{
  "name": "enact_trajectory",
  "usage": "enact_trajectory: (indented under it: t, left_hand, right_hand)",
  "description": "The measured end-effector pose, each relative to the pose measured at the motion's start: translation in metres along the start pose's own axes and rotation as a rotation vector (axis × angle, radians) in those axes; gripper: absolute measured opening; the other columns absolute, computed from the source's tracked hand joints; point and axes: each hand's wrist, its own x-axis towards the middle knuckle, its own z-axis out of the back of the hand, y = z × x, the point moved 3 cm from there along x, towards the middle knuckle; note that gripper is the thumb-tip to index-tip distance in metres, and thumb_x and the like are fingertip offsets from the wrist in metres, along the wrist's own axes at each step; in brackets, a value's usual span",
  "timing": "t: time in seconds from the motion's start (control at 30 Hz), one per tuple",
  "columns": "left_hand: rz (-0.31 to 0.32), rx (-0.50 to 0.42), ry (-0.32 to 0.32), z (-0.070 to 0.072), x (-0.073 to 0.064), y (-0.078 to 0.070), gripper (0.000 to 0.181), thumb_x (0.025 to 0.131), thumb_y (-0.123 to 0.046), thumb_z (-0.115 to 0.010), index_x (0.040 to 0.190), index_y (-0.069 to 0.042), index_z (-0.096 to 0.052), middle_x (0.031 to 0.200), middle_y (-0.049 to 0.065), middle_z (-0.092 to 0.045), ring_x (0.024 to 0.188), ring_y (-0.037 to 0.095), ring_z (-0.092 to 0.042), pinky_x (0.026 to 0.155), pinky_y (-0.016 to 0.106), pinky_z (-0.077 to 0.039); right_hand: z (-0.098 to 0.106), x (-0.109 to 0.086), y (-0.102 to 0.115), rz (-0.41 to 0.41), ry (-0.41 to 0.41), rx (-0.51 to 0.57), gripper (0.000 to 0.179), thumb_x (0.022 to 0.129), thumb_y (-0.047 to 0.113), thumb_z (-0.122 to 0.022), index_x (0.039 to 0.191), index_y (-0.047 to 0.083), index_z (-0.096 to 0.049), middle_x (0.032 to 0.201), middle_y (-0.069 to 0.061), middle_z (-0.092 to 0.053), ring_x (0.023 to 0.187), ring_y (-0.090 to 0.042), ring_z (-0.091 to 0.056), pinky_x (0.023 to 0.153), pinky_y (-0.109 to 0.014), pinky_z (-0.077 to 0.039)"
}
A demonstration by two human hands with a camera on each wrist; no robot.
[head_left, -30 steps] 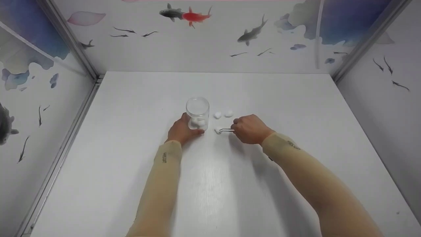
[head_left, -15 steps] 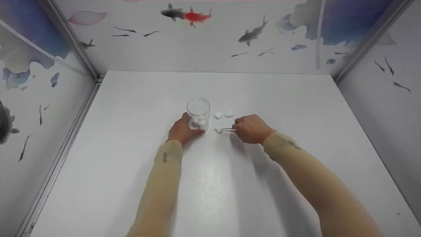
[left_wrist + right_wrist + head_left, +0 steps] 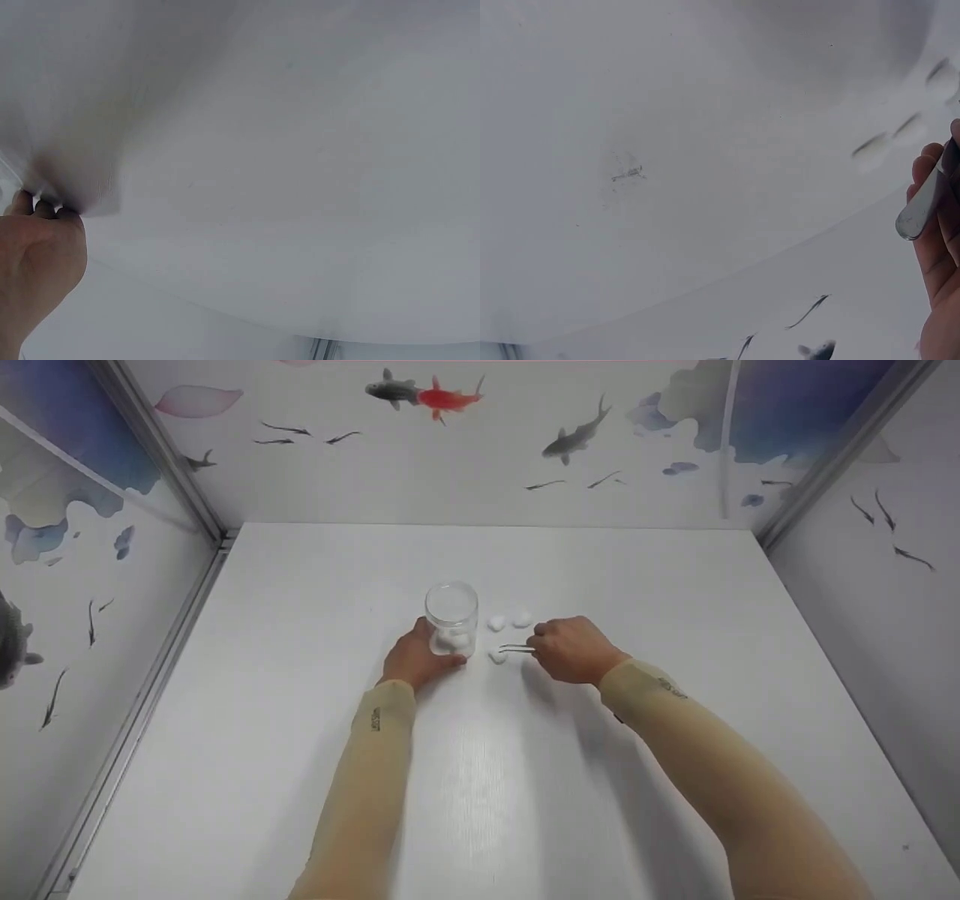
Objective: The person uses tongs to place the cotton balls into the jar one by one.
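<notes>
In the head view my left hand (image 3: 421, 656) holds a clear jar (image 3: 451, 604) upright on the table, thumb at its near side and fingers round its left. White cotton balls (image 3: 453, 641) lie at the jar's bottom. My right hand (image 3: 574, 649) grips metal tweezers (image 3: 519, 648), pointing left. Their two prongs stand slightly apart, with the tips right at the far edge of a loose cotton ball (image 3: 497, 658); contact is unclear. In the right wrist view the rounded rear end of the tweezers (image 3: 917, 217) sticks out from the hand. The left wrist view shows only curled fingers (image 3: 46, 210).
Two more cotton balls, a left one (image 3: 496, 623) and a right one (image 3: 522, 619), lie on the white table (image 3: 337, 570) right of the jar. Printed panels (image 3: 480, 472) wall the table at the back and both sides.
My right hand and the tweezers have shifted slightly away from me; the prongs now show further back over the cotton ball. The left hand and the jar stay put.
</notes>
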Motion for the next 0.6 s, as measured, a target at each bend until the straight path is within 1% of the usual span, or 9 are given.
enact_trajectory:
  t: [0.23,0.4,0.6]
  left_hand:
    - [0.013,0.004,0.009,-0.001,0.001,0.001,0.105,0.075,-0.054,-0.084,0.156,-0.013,-0.03,0.152,0.011,-0.045,0.138,0.03,-0.042,0.114,0.044,-0.033]
    - [0.008,0.003,0.004,0.001,0.0,0.0,0.105,0.075,-0.053,-0.084,0.156,-0.013,-0.031,0.15,0.011,-0.047,0.137,0.03,-0.043,0.113,0.045,-0.035]
    - [-0.018,0.001,-0.001,0.001,0.0,0.001,0.103,0.075,-0.052,-0.084,0.155,-0.012,-0.032,0.148,0.013,-0.048,0.136,0.031,-0.044,0.112,0.045,-0.036]
  right_hand:
    - [-0.007,0.006,0.007,-0.002,0.055,-0.003,0.005,0.089,0.011,-0.072,0.09,0.008,-0.076,0.073,-0.003,-0.063,0.059,-0.017,-0.056,0.051,-0.036,-0.053]
    - [-0.009,0.007,0.007,-0.015,0.068,0.009,0.005,0.087,0.008,-0.073,0.089,0.008,-0.077,0.072,-0.003,-0.063,0.057,-0.016,-0.053,0.051,-0.037,-0.052]
    - [-0.014,0.009,0.008,-0.026,0.084,0.025,0.008,0.087,0.005,-0.069,0.087,0.007,-0.077,0.072,-0.002,-0.063,0.056,-0.015,-0.052,0.05,-0.036,-0.051]
